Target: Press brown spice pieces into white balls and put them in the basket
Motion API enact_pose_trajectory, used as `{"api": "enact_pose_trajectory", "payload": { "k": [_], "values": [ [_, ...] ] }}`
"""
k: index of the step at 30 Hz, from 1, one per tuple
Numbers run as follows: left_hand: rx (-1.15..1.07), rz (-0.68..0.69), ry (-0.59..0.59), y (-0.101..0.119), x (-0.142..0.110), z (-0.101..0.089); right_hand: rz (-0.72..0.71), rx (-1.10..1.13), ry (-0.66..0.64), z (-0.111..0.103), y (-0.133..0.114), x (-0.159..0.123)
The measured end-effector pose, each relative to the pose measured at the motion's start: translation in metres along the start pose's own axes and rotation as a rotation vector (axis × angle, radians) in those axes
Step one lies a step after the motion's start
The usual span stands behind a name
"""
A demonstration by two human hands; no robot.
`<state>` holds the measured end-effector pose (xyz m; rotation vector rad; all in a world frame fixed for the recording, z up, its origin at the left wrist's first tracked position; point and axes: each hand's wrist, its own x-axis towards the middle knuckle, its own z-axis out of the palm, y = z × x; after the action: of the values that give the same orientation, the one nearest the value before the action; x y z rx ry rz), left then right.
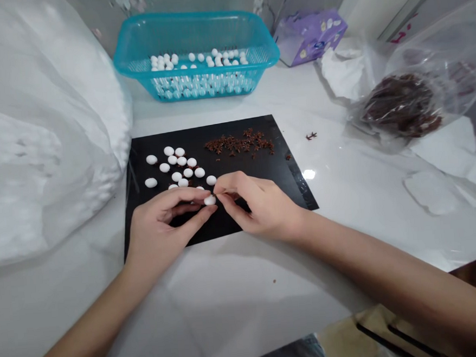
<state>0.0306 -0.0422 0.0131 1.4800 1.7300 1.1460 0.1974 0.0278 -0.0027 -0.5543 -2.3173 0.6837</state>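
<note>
Between the thumb and fingers of my left hand [165, 219] is a small white egg-shaped ball [209, 200]. My right hand [260, 201] pinches at the ball's right side; whatever its fingertips hold is too small to make out. Both hands are over a black mat [225, 231]. Several more white balls [182, 161] lie on the mat's left half, some with brown bits beside or under them. A loose pile of small reddish-brown branched pieces [241, 144] is spread along the mat's far right part.
A turquoise basket [194, 17] with many white balls stands at the back. Beside it is a purple tissue box [312, 37]. A clear bag of brown pieces [399, 104] rests at the right, near white tissues [345, 73]. A large white bag [47, 132] fills the left.
</note>
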Motion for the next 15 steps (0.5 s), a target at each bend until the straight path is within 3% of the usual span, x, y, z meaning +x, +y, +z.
{"api": "enact_pose_trajectory", "payload": {
  "k": [6,15],
  "values": [
    [0.036,0.093,0.040,-0.0033,-0.0005,0.0009,-0.254,-0.287,-0.010,0.0005,0.0035,-0.0010],
    [0.056,0.076,0.034,-0.0006,-0.0008,0.0005,-0.324,-0.367,0.029,-0.0005,0.0013,0.0005]
  ]
}}
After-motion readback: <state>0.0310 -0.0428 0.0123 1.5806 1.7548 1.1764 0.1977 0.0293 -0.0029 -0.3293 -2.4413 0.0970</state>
